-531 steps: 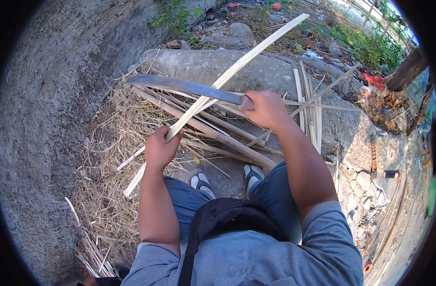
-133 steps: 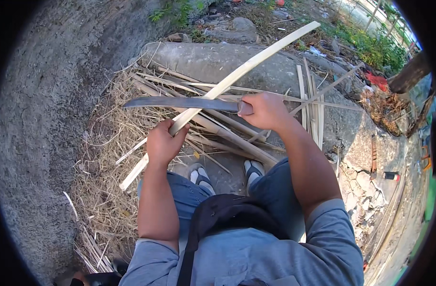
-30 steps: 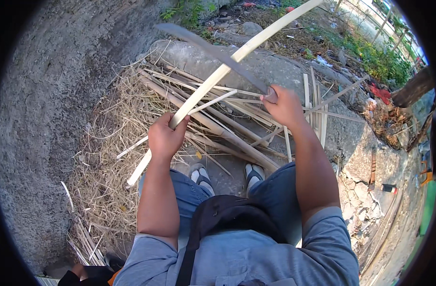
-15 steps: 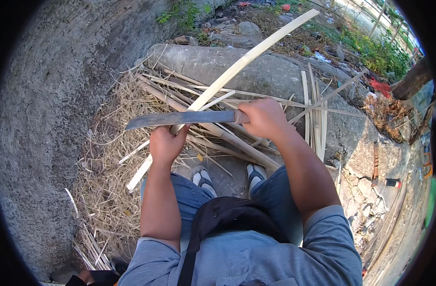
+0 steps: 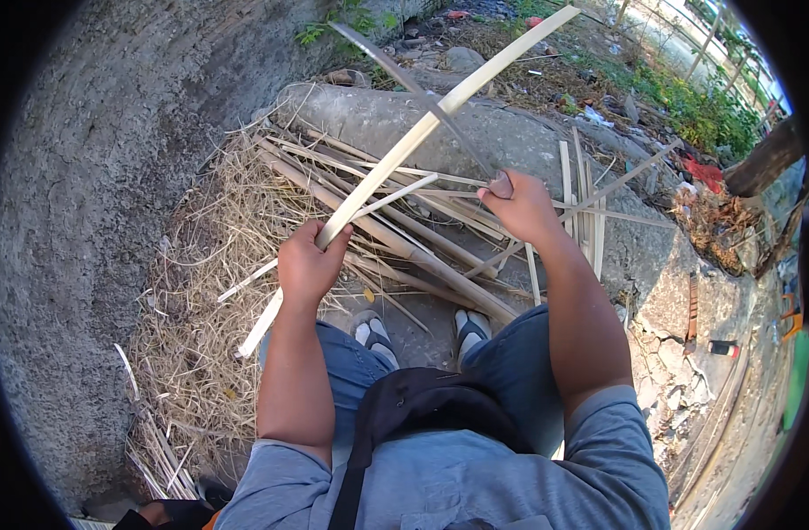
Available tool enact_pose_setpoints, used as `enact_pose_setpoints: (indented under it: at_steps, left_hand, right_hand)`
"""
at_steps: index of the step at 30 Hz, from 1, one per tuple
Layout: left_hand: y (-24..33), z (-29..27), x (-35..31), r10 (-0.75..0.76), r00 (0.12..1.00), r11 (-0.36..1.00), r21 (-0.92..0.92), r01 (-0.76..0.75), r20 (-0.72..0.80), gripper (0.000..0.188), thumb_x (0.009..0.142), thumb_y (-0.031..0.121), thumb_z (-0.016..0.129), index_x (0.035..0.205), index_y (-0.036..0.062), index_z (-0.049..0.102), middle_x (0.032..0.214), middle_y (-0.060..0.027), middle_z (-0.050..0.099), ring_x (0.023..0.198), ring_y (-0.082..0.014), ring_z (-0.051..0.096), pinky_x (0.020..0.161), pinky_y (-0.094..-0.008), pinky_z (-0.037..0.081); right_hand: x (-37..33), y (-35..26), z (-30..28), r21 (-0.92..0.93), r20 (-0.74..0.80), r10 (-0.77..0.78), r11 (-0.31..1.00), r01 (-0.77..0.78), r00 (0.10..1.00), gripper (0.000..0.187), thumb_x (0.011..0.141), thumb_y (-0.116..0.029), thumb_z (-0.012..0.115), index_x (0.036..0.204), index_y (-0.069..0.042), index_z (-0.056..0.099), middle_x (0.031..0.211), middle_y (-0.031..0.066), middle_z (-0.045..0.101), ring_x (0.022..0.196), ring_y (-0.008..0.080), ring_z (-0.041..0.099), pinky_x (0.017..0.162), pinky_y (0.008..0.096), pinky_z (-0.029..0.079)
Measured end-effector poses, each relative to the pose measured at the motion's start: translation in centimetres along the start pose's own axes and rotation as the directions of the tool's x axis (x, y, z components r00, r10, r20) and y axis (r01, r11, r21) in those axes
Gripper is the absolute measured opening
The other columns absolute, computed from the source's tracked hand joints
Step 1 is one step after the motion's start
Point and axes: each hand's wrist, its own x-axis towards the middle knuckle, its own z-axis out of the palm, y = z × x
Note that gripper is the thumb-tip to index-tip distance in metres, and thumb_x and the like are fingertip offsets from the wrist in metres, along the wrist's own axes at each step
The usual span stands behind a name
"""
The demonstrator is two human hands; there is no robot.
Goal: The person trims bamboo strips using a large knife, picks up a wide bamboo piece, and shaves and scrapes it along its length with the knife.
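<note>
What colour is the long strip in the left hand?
The long strip is pale cream, seen best in the head view.

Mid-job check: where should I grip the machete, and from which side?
Best, I'd judge, by the handle of the machete, coming from the right and closing around it, as the right hand does. The blade slants up and leftward from there, crossing the pale strip, so this side likely avoids both the blade and the left hand on the strip.
</note>
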Motion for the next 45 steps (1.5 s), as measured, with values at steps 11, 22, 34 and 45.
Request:
enact_pose_setpoints:
  at_steps: [11,22,34,45]
  left_hand:
    - [-0.4,0.3,-0.1,0.045,0.999,0.998,0.032,-0.046,0.029,0.04,0.084,0.042,0.08,0.086,0.0033,0.07,0.066,-0.0134,0.067,0.06,-0.0295,0.067,0.058,-0.0397,0.051]
    - [0.0,-0.1,-0.2,0.006,0.998,1.0,-0.002,-0.006,0.065,0.037,0.086,0.038,0.08,0.09,0.0025,0.071,0.065,-0.011,0.065,0.058,-0.0232,0.062,0.058,-0.0374,0.049]
    - [0.5,0.7,-0.5,0.164,0.972,0.984,0.09,-0.151,-0.167,0.035,0.079,0.032,0.086,0.091,0.003,0.071,0.076,-0.0144,0.071,0.066,-0.0289,0.069,0.062,-0.0398,0.053]
    - [0.4,0.5,-0.1,0.266,0.926,0.964,0.102,-0.247,-0.267,0.034,0.078,0.031,0.087,0.091,0.0038,0.072,0.079,-0.0144,0.071,0.067,-0.0307,0.069,0.062,-0.0399,0.054]
  right_hand:
    - [-0.2,-1.3,1.7,-0.364,0.081,-0.349,0.862,0.353,0.934,0.019,0.082,-0.028,0.072,0.091,-0.011,0.07,0.079,0.0168,0.069,0.079,0.0403,0.068,0.069,0.0518,0.052]
    - [0.5,0.4,1.1,-0.078,-0.176,-0.039,0.997,0.025,0.984,0.027,0.087,-0.03,0.072,0.092,-0.003,0.069,0.086,0.0223,0.071,0.086,0.0444,0.067,0.075,0.051,0.052]
    - [-0.3,-1.1,2.3,-0.287,0.048,-0.434,0.857,0.428,0.9,0.015,0.077,-0.022,0.07,0.086,-0.011,0.067,0.074,0.0152,0.067,0.073,0.0391,0.067,0.066,0.0495,0.053]
    - [-0.3,-1.0,1.1,-0.363,0.0,-0.474,0.821,0.442,0.881,0.017,0.077,-0.023,0.073,0.088,-0.011,0.067,0.075,0.0154,0.068,0.075,0.0394,0.067,0.067,0.0489,0.052]
